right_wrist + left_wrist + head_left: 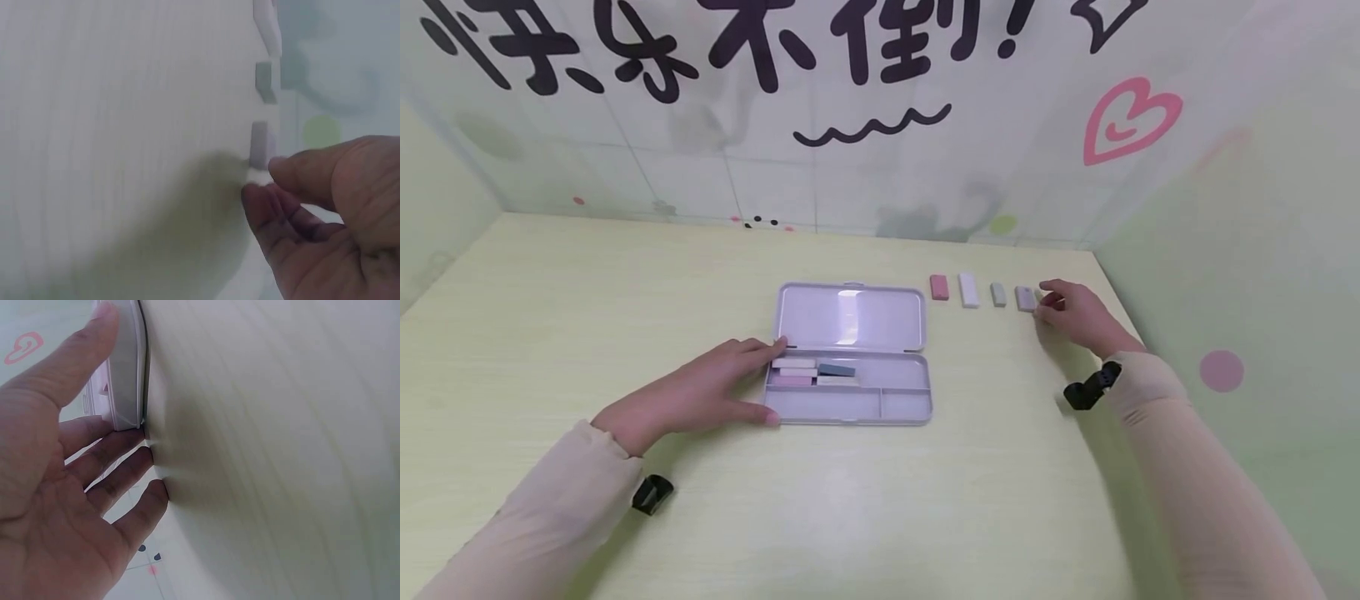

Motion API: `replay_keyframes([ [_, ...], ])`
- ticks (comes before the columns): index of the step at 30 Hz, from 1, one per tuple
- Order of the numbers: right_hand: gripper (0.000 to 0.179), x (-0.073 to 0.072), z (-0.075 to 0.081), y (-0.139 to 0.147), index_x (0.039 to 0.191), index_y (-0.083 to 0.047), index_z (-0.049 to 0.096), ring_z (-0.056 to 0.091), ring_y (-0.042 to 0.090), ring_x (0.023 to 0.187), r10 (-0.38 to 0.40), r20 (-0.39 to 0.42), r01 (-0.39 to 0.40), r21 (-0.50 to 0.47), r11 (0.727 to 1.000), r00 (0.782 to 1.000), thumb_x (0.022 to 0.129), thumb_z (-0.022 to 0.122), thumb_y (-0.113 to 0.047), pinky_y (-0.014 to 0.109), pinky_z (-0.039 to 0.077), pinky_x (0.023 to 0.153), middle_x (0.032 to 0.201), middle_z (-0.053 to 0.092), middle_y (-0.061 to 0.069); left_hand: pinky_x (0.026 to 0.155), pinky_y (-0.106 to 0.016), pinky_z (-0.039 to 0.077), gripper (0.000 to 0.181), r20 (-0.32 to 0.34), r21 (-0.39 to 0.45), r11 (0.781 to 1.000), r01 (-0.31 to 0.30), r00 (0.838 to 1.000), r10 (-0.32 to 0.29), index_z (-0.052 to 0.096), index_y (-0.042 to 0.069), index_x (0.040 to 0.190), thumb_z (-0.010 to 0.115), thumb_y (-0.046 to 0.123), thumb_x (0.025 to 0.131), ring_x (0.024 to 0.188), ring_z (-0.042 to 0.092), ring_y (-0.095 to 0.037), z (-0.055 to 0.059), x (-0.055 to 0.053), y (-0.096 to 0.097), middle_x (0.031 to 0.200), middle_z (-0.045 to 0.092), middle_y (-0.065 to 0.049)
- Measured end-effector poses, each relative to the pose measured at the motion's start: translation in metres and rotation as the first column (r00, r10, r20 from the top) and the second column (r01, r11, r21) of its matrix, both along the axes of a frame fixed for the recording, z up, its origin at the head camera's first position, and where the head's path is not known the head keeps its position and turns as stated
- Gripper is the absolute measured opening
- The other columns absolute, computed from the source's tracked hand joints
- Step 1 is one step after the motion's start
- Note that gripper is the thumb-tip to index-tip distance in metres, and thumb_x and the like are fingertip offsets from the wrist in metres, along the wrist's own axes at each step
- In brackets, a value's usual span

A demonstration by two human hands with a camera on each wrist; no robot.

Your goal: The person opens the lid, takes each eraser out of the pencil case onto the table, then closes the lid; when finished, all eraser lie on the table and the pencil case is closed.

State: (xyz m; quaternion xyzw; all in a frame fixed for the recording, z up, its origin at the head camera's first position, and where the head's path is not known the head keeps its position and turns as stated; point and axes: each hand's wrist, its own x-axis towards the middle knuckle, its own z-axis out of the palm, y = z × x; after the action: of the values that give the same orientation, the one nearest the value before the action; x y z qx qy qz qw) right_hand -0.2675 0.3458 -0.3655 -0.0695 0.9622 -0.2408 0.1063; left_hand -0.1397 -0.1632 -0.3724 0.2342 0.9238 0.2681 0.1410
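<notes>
An open pale lilac pencil case (904,405) lies on the table, its lid folded back. Several small eraser-like blocks, among them a blue-grey block (837,370), fill the left part of its upper compartment. My left hand (711,387) rests against the case's left side, thumb at the near corner and index finger by the hinge, fingers fairly straight. At the far right, my right hand (1078,315) pinches a small pale block (260,177), mostly hidden by the fingertips. Right beside those fingertips sits a purple-grey block (1025,299).
Left of the purple-grey block stand a grey-green block (997,294), a white block (968,290) and a pink block (939,287) in a row. Behind the table (850,517) rises a printed wall (775,179); another wall (1285,275) borders the right edge.
</notes>
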Motion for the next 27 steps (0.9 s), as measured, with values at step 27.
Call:
replay_keyframes([
  [27, 0.039, 0.067, 0.031, -0.206, 0.139, -0.008, 0.066, 0.066, 0.017, 0.110, 0.710, -0.199, -0.713, 0.069, 0.698, 0.676, 0.101, 0.063, -0.001, 0.031, 0.059, 0.096, 0.122, 0.071, 0.007, 0.117, -0.066, 0.040, 0.097, 0.005, 0.022, 1.000, 0.000, 1.000, 0.000, 0.038, 0.004, 0.161, 0.086, 0.040, 0.085, 0.142, 0.048, -0.047, 0.000, 0.000, -0.003, 0.154, 0.054, -0.022],
])
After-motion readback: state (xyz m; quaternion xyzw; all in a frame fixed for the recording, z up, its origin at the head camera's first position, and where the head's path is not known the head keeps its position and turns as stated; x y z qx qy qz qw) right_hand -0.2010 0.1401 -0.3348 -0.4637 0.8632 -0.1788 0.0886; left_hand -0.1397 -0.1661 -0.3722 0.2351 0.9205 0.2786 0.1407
